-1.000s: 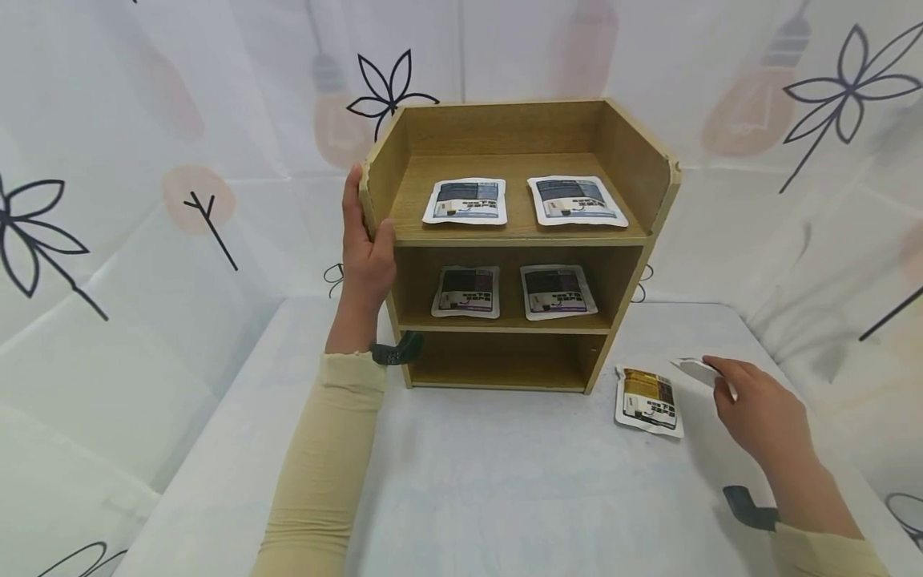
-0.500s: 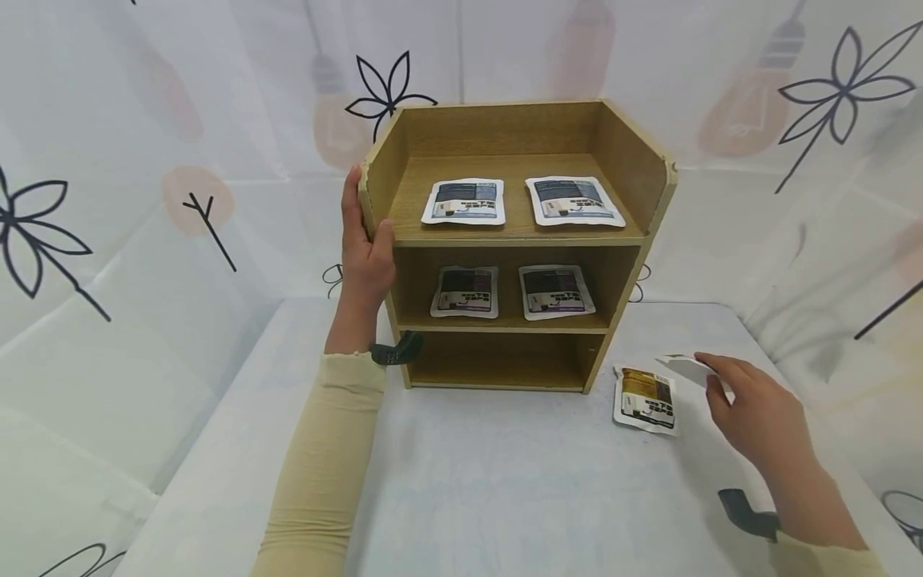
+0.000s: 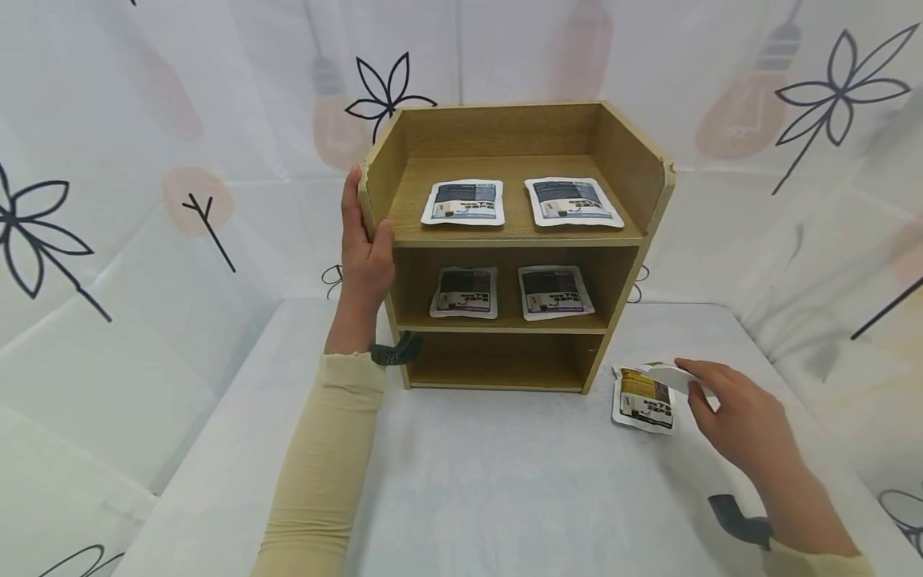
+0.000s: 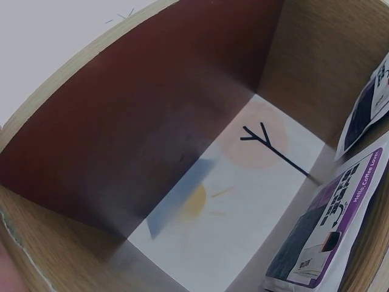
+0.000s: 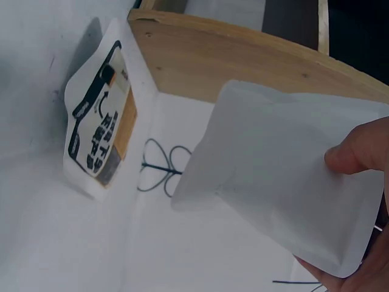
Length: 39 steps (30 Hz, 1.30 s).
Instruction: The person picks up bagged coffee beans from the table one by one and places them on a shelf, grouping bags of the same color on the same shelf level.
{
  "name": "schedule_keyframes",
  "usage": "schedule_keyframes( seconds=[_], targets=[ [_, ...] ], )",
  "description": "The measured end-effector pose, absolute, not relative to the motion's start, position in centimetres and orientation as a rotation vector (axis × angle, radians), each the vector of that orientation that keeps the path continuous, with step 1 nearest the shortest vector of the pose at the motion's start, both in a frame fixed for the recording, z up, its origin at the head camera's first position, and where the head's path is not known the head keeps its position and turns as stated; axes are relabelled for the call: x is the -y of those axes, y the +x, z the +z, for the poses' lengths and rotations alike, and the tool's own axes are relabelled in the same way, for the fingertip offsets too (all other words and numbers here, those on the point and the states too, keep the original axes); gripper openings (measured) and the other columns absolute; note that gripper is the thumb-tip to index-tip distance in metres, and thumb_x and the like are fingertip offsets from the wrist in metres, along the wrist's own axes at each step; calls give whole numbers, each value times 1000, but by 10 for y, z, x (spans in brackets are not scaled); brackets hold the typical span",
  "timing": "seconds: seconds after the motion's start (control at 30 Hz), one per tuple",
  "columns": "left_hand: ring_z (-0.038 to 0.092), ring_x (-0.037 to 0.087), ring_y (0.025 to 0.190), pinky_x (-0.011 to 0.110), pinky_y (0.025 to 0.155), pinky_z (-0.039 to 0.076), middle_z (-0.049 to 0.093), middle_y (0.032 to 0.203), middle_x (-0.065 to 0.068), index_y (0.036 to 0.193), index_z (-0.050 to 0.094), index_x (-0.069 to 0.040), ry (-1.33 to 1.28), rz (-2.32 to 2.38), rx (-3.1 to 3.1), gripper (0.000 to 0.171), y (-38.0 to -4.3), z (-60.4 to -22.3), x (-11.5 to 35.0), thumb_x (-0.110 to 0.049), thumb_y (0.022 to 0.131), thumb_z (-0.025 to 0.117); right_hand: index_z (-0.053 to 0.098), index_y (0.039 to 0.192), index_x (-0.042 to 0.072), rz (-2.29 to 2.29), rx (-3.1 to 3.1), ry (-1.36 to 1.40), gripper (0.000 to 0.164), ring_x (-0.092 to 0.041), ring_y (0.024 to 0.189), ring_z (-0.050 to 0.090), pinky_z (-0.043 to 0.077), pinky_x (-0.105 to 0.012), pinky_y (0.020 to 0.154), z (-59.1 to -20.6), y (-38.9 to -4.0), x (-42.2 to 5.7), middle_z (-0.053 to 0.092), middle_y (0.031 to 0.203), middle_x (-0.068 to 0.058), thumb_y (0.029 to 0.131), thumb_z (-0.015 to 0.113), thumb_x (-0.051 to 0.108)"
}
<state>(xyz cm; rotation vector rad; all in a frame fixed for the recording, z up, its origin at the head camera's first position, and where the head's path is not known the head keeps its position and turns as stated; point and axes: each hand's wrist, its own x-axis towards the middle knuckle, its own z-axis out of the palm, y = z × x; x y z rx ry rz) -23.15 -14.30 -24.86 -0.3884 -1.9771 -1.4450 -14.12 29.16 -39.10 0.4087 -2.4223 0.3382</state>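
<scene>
My left hand (image 3: 366,260) grips the upper left side of a small wooden shelf (image 3: 505,242). Between thumb and fingers, my right hand (image 3: 746,425) pinches a white coffee pouch (image 5: 273,164) above the table, right of the shelf. Its plain white side faces the right wrist camera. Just left of and below it lies a yellow-labelled coffee pouch (image 3: 640,407), partly covered in the head view. Two blue-labelled pouches (image 3: 465,202) lie on the top board. The middle board carries two purple-labelled pouches (image 3: 555,292); one purple-labelled pouch (image 4: 328,225) shows large in the left wrist view.
The shelf's bottom compartment (image 3: 497,361) is bare. A white-covered table (image 3: 490,481) extends in front of the shelf and to both sides. Patterned white cloth (image 3: 252,96) hangs behind and at the sides.
My right hand has moved left with the held pouch, which now overlaps the yellow-labelled pouch in the head view. The left hand keeps its grip on the shelf.
</scene>
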Motion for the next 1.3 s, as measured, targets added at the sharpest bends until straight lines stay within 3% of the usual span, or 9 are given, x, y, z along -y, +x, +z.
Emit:
schedule_keyframes(
  seconds=[0.5,0.77,1.0,1.3],
  targets=[
    [31,19,134,37,111,26,23,157,4,154,15,-19,-427,-1443,1951,67,-234,-251,145,-3,94,40,69,114,12,375,2346,633,43,-26,83,67,49,-41,60,-396,-142,-273,72,99,-7,72,68,0],
    [31,18,135,37,112,26,21,157,2,155,13,-21,-406,-1445,1967,68,-238,-253,145,-5,94,40,69,118,18,405,2336,710,48,-18,83,65,46,-27,59,-405,-144,-263,73,102,-2,72,68,1],
    [31,13,134,34,111,26,21,157,-3,155,14,-26,-420,-1419,1951,69,-262,-267,155,-8,95,42,70,112,14,416,2341,754,43,-22,91,68,51,-35,64,-410,-146,-252,72,105,-4,71,71,1],
    [31,13,134,33,111,27,22,157,-2,155,14,-25,-425,-1431,1947,69,-260,-266,154,-6,95,42,69,112,16,427,2389,784,44,-21,87,68,54,-36,63,-418,-148,-241,70,104,-3,71,74,1]
  ],
)
